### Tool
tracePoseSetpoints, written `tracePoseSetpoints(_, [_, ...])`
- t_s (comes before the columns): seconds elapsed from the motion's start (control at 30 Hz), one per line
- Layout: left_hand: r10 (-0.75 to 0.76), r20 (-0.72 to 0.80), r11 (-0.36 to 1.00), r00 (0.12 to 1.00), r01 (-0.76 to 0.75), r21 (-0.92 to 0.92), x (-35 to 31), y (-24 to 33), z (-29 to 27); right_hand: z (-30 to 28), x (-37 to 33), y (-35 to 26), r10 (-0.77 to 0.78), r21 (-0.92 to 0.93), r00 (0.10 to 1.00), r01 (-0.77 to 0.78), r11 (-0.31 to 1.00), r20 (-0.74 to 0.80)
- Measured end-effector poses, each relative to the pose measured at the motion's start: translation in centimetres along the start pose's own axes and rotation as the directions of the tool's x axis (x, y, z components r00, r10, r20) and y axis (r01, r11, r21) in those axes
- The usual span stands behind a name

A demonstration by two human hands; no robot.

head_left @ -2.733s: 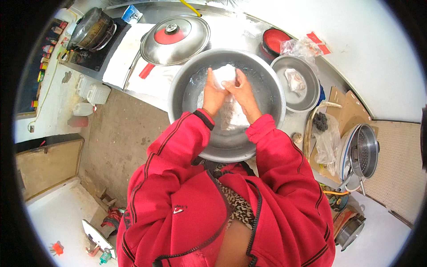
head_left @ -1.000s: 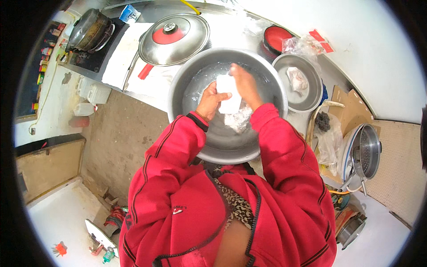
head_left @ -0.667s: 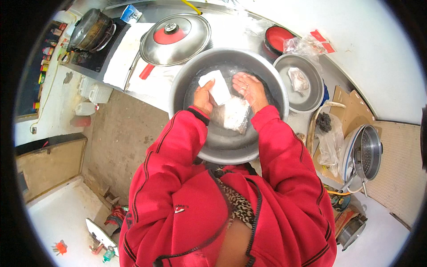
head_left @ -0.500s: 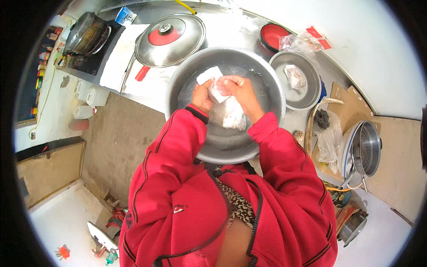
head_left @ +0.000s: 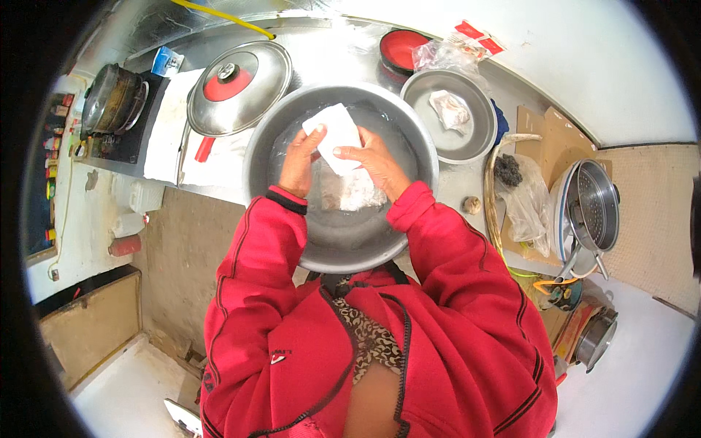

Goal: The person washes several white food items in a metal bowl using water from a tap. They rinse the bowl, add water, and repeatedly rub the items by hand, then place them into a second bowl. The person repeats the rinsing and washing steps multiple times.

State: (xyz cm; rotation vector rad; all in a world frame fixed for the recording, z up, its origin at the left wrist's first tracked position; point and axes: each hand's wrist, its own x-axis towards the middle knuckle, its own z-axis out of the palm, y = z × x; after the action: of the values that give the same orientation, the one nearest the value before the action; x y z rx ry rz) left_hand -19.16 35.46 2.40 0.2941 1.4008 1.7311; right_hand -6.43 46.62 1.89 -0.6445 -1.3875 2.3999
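Note:
Over a large grey metal basin (head_left: 342,252), I hold a smooth white slab (head_left: 334,131) between both hands; its exact kind is unclear. My left hand (head_left: 298,162) grips its left edge, thumb on top. My right hand (head_left: 377,162) pinches its lower right side, thumb across the face. Below the hands, a pale, rough-surfaced piece (head_left: 367,191) lies in what looks like shallow water in the basin, partly covered by the slab and fingers.
Right of the basin, a smaller metal bowl (head_left: 467,151) holds a pale piece (head_left: 450,109), with a red-lined bowl (head_left: 405,50) behind. A lidded pan (head_left: 255,77) stands at left, near a dark pot (head_left: 109,102). A colander (head_left: 595,201) leans at far right.
The white slab is now turned with its broad face up, held by both hands. My right hand has shifted from its upper part to its lower right side. The view has shifted slightly.

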Motion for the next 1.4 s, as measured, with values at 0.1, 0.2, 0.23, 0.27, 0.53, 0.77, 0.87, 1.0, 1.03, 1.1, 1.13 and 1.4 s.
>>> tracePoseSetpoints(0.1, [-0.022, 0.039, 1.000, 0.999, 0.023, -0.020, 0.0, 1.1, -0.8, -0.9, -0.2, -1.5, 0.058, -0.171, 0.989, -0.035, 0.985, 0.134])
tracePoseSetpoints(0.2, [-0.136, 0.300, 0.991, 0.944, 0.128, 0.045, 0.1, 2.4, -2.4, -1.1, 0.7, -2.0, 0.132, -0.311, 0.967, -0.059, 0.949, 0.218])
tracePoseSetpoints(0.23, [-0.192, 0.360, 0.981, 0.913, 0.183, 0.057, 0.2, 2.2, -2.8, -1.3, 1.1, -2.3, 0.171, -0.351, 0.966, -0.095, 0.931, 0.192])
tracePoseSetpoints(0.27, [-0.211, 0.342, 0.977, 0.916, 0.211, 0.036, 0.0, 2.0, -3.1, -1.2, 1.7, -2.7, 0.209, -0.390, 0.963, -0.128, 0.912, 0.171])
tracePoseSetpoints(0.53, [-0.166, 0.092, 0.956, 0.982, 0.183, -0.231, -0.9, -1.6, -4.1, -2.5, 5.4, 1.3, -0.251, -0.557, 0.908, 0.024, 0.830, -0.336])
tracePoseSetpoints(0.77, [-0.174, -0.223, 0.971, 0.959, 0.129, -0.203, -0.7, -2.7, -3.1, -6.8, 7.5, 8.4, -0.039, -0.058, 0.840, 0.009, 0.998, -0.540])
tracePoseSetpoints(0.87, [-0.184, -0.294, 0.968, 0.938, 0.121, -0.218, -0.5, -3.0, -3.4, -2.1, 4.0, 2.9, 0.075, 0.469, 0.993, -0.024, 0.883, -0.090])
tracePoseSetpoints(1.0, [-0.191, -0.197, 0.970, 0.962, 0.154, -0.189, -0.3, -2.2, -1.5, 2.9, 1.3, 0.5, -0.323, -0.344, 0.938, 0.348, 0.872, 0.129])
tracePoseSetpoints(1.03, [-0.156, -0.121, 0.955, 0.980, 0.118, -0.274, -1.0, -1.5, -0.8, 3.8, 0.5, 0.4, -0.394, -0.610, 0.877, 0.476, 0.634, 0.275])
tracePoseSetpoints(1.1, [-0.014, 0.023, 0.949, 1.000, 0.020, -0.315, -0.9, -2.5, -1.6, 4.6, 0.1, 0.6, -0.456, -0.803, 0.778, 0.562, 0.198, 0.432])
tracePoseSetpoints(1.13, [0.060, 0.091, 0.940, 0.994, -0.026, -0.340, -0.9, -3.0, -2.0, 4.7, 0.2, 0.8, -0.518, -0.836, 0.742, 0.541, 0.091, 0.424])
tracePoseSetpoints(1.4, [-0.038, 0.074, 0.961, 0.997, 0.056, -0.272, -2.6, -1.0, -0.1, -1.2, 1.7, -0.5, 0.077, -0.070, 0.993, -0.083, 0.994, -0.086])
